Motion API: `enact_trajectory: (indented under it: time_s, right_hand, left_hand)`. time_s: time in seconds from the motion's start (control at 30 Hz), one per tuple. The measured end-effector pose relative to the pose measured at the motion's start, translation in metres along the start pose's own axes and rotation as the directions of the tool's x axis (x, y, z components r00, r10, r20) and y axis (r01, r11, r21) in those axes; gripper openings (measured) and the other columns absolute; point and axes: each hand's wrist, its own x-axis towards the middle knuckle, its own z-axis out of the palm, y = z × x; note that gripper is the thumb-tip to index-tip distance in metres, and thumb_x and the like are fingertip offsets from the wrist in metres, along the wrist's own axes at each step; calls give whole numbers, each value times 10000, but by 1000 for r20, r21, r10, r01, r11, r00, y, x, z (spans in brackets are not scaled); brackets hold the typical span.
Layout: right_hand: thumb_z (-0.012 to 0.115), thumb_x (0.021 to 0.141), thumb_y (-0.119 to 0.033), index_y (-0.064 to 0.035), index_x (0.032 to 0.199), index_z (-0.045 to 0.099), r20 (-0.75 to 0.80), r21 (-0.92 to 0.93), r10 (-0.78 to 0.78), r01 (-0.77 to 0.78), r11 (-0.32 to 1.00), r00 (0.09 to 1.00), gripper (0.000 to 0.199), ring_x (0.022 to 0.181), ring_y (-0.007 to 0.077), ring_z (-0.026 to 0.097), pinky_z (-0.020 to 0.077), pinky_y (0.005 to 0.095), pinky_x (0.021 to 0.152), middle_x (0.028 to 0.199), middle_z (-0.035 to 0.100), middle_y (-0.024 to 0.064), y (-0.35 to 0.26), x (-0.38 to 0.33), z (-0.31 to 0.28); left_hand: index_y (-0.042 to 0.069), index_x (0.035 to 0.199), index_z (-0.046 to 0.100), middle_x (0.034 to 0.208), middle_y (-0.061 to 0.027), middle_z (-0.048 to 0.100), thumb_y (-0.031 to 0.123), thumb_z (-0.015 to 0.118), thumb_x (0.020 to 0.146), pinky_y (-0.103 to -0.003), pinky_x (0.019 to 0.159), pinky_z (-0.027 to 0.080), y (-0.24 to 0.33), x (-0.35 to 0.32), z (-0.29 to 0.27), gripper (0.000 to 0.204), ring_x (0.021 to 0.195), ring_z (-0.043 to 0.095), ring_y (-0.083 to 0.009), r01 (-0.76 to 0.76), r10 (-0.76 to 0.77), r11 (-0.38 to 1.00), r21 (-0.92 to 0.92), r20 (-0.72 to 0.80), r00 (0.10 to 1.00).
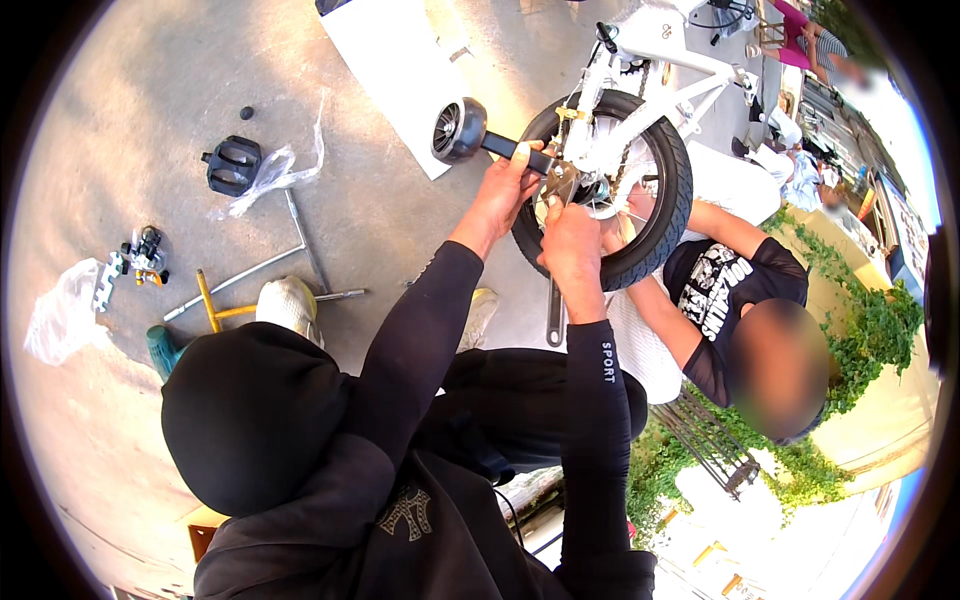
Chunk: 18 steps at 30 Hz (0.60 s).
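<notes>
On my feed, a black pedal [235,166] lies on the concrete floor [385,230], with greenery [862,345] at right. Both forearms [425,305] reach forward: my left hand [508,188] grips the bracket [497,144] of a small wheel [461,130], my right hand [573,247] a wrench [555,320], beside the bicycle wheel [674,215].

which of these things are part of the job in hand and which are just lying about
In the job, it seems: small black wheel, its black arm in the left hand; wrench in the right hand; white bike.

Lying about: black pedal, clear plastic wrap, silver rod tool, yellow-handled tool.
</notes>
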Motion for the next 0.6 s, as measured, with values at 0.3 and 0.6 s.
enact_trajectory:
  time_s: [0.3, 0.6]
  right_hand:
    - [526, 1023, -297, 48, 914, 616, -375, 574, 187, 69, 816, 908, 373, 795, 497, 655, 499, 571, 708, 827, 676, 303, -42, 8, 107]
    - [485, 1024, -187, 40, 1135, 565, -53, 514, -7, 33, 857, 999, 265, 905, 415, 686, 513, 500, 788, 944, 689, 270, 3, -23, 10]
  left_hand:
    - [35, 1338, 556, 1309, -98, 636, 408, 502, 1049, -358, 1054, 462, 19, 3, -13, 476, 1177, 594, -196, -33, 29, 995, 93, 45, 999]
    - [83, 1367, 548, 1371, -69, 607, 452, 480, 1050, -399, 1159, 316, 20, 1, -18, 492, 1302, 532, -213, -93, 90, 978, 185, 23, 996]
